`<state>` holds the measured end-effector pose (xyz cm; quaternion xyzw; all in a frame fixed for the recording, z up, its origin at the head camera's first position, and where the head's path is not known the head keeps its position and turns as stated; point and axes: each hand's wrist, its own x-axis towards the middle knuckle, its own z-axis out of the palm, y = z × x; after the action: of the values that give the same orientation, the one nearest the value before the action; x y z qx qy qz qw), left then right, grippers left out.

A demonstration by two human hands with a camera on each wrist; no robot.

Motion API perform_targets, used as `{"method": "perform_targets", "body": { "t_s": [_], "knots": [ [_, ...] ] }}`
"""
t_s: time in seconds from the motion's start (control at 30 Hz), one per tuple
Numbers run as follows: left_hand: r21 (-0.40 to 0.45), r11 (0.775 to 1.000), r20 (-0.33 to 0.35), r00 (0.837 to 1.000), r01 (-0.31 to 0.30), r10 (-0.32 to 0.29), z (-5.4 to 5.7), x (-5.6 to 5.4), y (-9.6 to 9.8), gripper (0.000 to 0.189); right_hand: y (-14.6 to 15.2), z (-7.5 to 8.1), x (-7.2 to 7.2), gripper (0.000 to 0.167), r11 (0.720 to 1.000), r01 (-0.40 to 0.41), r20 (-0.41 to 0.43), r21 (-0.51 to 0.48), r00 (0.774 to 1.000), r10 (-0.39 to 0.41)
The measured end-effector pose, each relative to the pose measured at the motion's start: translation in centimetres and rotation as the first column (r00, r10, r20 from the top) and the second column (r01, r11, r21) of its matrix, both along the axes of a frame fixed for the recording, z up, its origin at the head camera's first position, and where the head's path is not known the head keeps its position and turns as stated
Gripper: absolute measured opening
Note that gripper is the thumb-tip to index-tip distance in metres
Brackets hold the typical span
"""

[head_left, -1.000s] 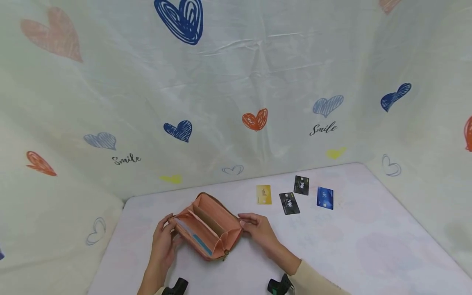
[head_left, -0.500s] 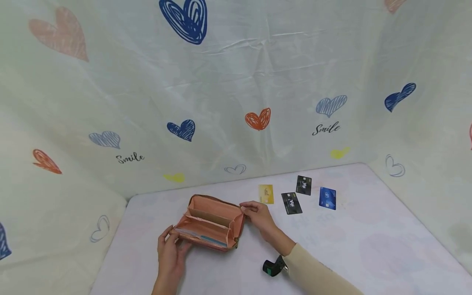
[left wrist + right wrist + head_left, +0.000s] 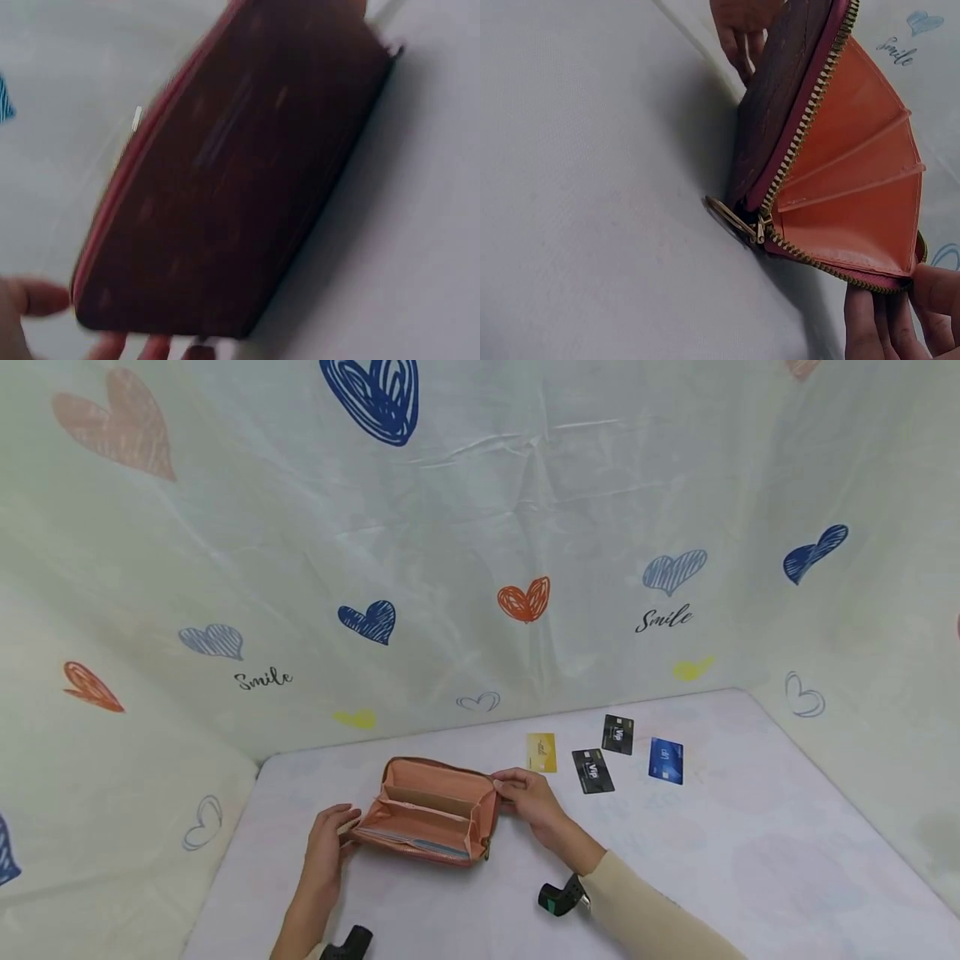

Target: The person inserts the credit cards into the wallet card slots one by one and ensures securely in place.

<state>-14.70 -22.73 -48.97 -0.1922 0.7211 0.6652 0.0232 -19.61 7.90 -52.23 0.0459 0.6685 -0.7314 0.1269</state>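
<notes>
An unzipped coral-pink zip-around wallet point(image 3: 431, 789) stands open on the table, its pockets facing up. Light and blue edges of something flat point(image 3: 438, 847) show in its front slot. The left hand point(image 3: 324, 843) is at the wallet's left end; in the left wrist view its thumb meets one edge and its fingertips another, with the wallet's dark outer cover point(image 3: 225, 180) between. At the back right corner, the right hand point(image 3: 534, 800) pinches the wallet's rim between thumb and fingers. The brass zip pull point(image 3: 735, 220) hangs at the near right corner in the right wrist view.
On the white table point(image 3: 750, 860), to the right of the wallet, lie a yellow card point(image 3: 542, 752), a black card point(image 3: 618, 735), another black card point(image 3: 593, 771) and a blue card point(image 3: 666, 761). A heart-printed curtain point(image 3: 450, 527) rises behind the table.
The wallet has turned so its long side runs more left to right, and its right end has shifted slightly right with the right hand. The left hand's hold on its left end has shifted.
</notes>
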Motion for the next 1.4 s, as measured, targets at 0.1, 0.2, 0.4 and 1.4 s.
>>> {"method": "perform_targets", "body": {
  "t_s": [0.1,0.2,0.4,1.4],
  "knots": [
    [-0.011,0.981,0.018,0.981,0.196,-0.195,-0.2,-1.5,-1.7,0.049,0.0,-0.3,-0.2,0.025,1.0,-0.018,0.005,-0.007,1.0,0.018],
    [-0.004,0.938,0.029,0.938,0.346,-0.346,-0.4,-2.5,-2.8,0.054,-0.1,-0.5,-0.4,0.026,0.999,-0.047,0.0,-0.019,0.999,0.048],
    [0.022,0.897,0.038,0.897,0.441,-0.441,-0.9,-3.2,-3.5,0.064,-0.2,-0.7,-0.9,0.027,0.997,-0.074,-0.012,-0.029,0.997,0.074],
    [0.114,0.745,-0.148,0.753,0.657,-0.641,-2.6,-0.9,-7.4,0.079,-1.3,-0.2,-3.0,0.026,0.993,-0.113,-0.01,0.035,0.993,0.114]
  ]
}}
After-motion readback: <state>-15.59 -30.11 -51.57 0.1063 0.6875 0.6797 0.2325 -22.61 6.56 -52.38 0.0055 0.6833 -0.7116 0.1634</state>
